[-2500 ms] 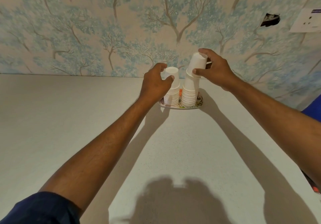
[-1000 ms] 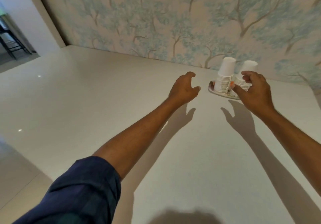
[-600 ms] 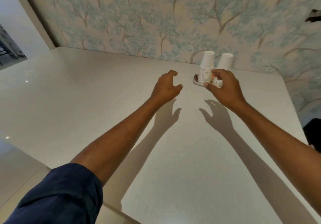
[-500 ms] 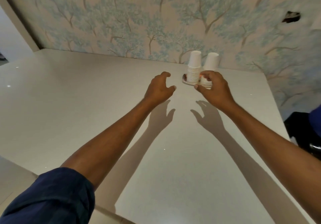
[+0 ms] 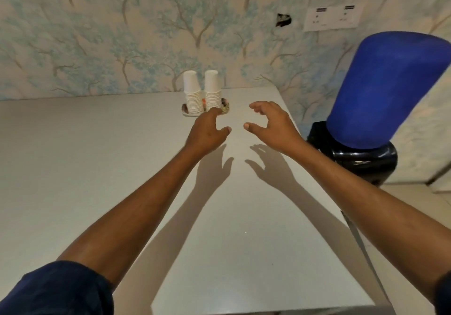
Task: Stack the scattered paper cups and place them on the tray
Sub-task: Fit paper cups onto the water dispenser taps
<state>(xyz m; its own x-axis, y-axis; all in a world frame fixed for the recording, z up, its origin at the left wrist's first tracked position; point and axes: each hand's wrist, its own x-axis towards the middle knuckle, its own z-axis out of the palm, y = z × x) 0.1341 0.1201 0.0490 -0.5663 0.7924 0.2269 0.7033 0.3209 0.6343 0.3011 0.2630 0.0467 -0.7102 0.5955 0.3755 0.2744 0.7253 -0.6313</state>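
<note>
Two cup stacks (image 5: 211, 92) upright on the tray (image 5: 185, 113) by the wall. Left hand (image 5: 207, 131) and right hand (image 5: 271, 124) empty, fingers loosely curled, hovering near. Looks finished; just back off without bumping.

looks like a pantry / drinks corner, home or office can't tell: white counter (image 5: 97, 156) against tree-print wallpaper (image 5: 122, 33), blue water jug (image 5: 385, 90) on a black dispenser (image 5: 353, 154) beside it, socket plate (image 5: 332, 18) on the wall, stacked paper cups (image 5: 192, 99) on a small tray (image 5: 185, 113).
</note>
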